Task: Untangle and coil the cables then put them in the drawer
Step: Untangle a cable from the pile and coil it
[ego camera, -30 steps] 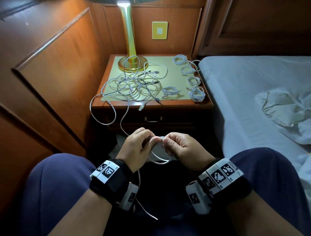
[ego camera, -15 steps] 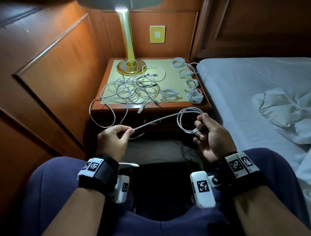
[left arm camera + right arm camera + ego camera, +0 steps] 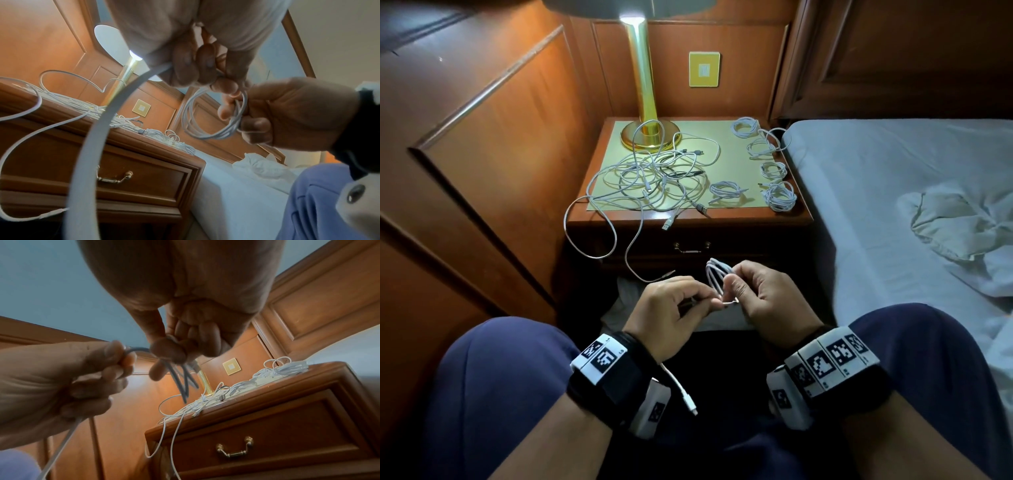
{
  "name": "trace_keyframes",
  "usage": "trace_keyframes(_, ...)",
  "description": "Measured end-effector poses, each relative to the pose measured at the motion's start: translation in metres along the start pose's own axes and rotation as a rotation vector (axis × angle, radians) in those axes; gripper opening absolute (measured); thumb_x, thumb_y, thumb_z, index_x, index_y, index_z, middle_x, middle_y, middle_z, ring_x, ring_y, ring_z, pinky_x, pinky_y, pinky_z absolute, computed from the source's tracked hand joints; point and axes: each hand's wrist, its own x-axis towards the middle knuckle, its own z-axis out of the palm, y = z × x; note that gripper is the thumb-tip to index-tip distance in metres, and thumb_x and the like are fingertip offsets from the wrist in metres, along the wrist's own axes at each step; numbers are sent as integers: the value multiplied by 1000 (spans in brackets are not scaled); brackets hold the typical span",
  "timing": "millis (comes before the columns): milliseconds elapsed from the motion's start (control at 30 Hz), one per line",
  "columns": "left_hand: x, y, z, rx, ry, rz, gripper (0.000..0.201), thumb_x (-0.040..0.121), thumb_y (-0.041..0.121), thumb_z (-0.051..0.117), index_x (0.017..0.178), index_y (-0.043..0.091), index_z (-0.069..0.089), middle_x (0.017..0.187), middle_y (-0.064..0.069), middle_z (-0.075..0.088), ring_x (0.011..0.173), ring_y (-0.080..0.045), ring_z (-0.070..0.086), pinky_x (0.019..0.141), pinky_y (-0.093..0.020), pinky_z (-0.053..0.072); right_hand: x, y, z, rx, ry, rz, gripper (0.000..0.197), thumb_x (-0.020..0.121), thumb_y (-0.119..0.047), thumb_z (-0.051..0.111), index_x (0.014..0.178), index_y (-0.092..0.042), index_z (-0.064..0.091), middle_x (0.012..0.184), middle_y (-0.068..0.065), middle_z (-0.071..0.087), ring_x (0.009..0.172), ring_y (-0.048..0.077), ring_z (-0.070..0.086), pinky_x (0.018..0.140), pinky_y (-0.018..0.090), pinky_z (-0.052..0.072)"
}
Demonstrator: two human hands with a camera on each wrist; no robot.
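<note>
Head view: both hands (image 3: 722, 305) pinching one white cable (image 3: 715, 275), half-coiled.

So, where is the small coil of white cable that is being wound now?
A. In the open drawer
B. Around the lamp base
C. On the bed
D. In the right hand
D: the right hand pinches the white cable coil above the lap, while the left hand holds its loose end.
</note>
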Motion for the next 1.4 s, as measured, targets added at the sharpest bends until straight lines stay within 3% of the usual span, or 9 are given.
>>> trace_keyframes(367,8,-12,-5,92,142,31,17,92,-4,63,102,4,74,97,0,70,93,-7,67,83,-20,53,7,2,6,126,-150,96,28,101,-35,54,78,-22,63,64,-9,60,62,6,55,65,36,47)
trace_keyframes(500,9,-23,-9,225,280,30,9,89,10,73,96,10,78,94,1,66,88,-8,65,80,-20,53,7,3,3,186,-180,83,28,98,-38,57,74,-24,58,64,-10,55,61,6,51,63,30,43)
trace_keyframes(600,10,-31,-11,253,318,-19,10,87,25,76,92,18,80,90,5,63,84,-14,64,74,-29,54,6,1,3,383,-152,87,29,99,-34,55,72,-24,58,62,-11,52,54,-1,45,54,13,36)
trace_keyframes(733,9,-24,-3,85,315,-136,5,88,16,75,90,17,79,87,7,72,82,-7,69,78,-30,57,8,-1,8,642,-176,152,25,92,-36,52,71,-23,54,61,-8,46,51,4,32,43,11,27)
trace_keyframes(867,8,-9,0,-423,230,-443,30,101,30,53,98,12,77,87,-9,76,84,-22,73,82,-36,59,9,1,12,654,-167,157,32,101,-31,51,70,-26,56,62,-8,47,51,3,32,44,13,27)
trace_keyframes(1067,5,-8,2,-439,103,-445,6,90,14,70,94,12,74,90,-5,76,86,-16,70,83,-30,54,9,6,14,430,-93,45,22,99,-28,51,79,-21,57,66,-11,53,57,-2,48,55,11,38)
trace_keyframes(1200,8,-6,-4,-804,-42,-612,20,87,22,60,77,7,68,78,-9,64,75,-19,58,76,-31,47,11,5,15,340,-40,4,24,101,-28,53,78,-23,56,66,-14,53,63,0,49,63,20,41)
trace_keyframes(1300,9,-1,-2,-961,-78,-621,30,89,21,53,64,5,57,86,-16,61,79,-23,57,78,-31,47,14,6,18,235,12,-8,24,98,-37,53,81,-20,57,69,-10,56,66,5,53,66,33,46)
trace_keyframes(1400,9,-4,3,-838,-75,-608,28,87,24,62,77,-2,58,90,-9,64,82,-17,58,78,-26,48,12,6,18,172,69,-42,22,100,-32,54,84,-18,58,70,-9,58,67,6,55,68,32,47)
